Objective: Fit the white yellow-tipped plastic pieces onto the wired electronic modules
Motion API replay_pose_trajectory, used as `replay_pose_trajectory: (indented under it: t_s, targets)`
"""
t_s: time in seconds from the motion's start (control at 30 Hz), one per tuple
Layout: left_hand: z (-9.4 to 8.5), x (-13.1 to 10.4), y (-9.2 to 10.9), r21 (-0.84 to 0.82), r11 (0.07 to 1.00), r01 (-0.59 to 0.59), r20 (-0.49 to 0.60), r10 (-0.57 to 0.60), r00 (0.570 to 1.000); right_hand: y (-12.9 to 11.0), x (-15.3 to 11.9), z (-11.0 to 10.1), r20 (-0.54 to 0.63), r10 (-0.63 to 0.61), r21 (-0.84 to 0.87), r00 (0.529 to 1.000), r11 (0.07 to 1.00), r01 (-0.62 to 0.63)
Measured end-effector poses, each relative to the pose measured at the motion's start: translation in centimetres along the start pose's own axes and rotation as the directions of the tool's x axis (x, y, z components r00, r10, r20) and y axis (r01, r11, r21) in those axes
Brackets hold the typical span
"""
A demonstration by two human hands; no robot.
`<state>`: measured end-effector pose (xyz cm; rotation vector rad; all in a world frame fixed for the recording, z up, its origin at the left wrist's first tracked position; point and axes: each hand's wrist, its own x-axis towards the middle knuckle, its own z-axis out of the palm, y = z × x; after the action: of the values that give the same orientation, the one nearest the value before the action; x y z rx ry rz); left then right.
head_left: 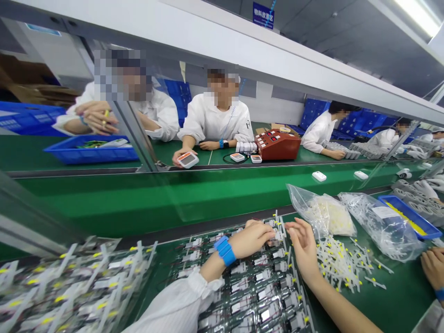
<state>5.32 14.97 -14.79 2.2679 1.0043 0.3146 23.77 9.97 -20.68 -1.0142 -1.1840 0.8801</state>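
Note:
My left hand (252, 239), with a blue wrist strap (225, 251) and a white sleeve, reaches over the far right corner of a clear tray (248, 296). Its fingers are closed at a small electronic assembly; what they pinch is hidden. Rows of such assemblies with wires fill the tray, and pale plastic strips with yellow parts (289, 259) line its right side. Just right of that corner is my right hand (302, 247), fingers loosely bent and apart, with nothing visible in them. A heap of white strips with yellow ends (338, 263) lies beside it.
Another filled tray (79, 286) stands left. Plastic bags (329, 215) and a blue tray (411, 215) lie right, near a co-worker's hand (433, 266). Beyond runs a green conveyor (222, 189) carrying white devices (319, 176). Several co-workers sit across it, and a metal post (133, 134) rises left.

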Motion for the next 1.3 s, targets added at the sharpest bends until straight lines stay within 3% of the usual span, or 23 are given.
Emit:
replay_pose_trajectory:
  t_s: [0.13,0.4,0.7,0.93,1.3]
  targets:
    - [0.0,0.1,-0.1,0.004,1.000,0.000,0.009,0.000,1.000,0.3,0.3,-0.6,0.039,0.007,-0.158,0.999,0.987,-0.001]
    - [-0.1,-0.4,0.1,0.072,0.996,0.048,0.010,-0.048,0.999,-0.2,0.4,-0.7,0.111,-0.055,-0.311,0.992,0.946,0.088]
    - [-1.1,-0.8,-3.6,0.333,0.891,0.307,-0.149,-0.272,0.951,-0.3,0.8,-1.3,0.142,-0.117,-0.404,0.983,0.900,0.165]
    - [0.1,-0.3,-3.9,0.364,0.886,0.286,-0.106,-0.266,0.958,0.0,0.7,-1.2,0.174,-0.136,-0.413,0.975,0.889,0.198]
    - [1.2,0.4,-4.6,0.366,0.899,0.241,-0.129,-0.207,0.970,-0.2,1.2,-1.6,0.177,-0.170,-0.479,0.969,0.846,0.236]
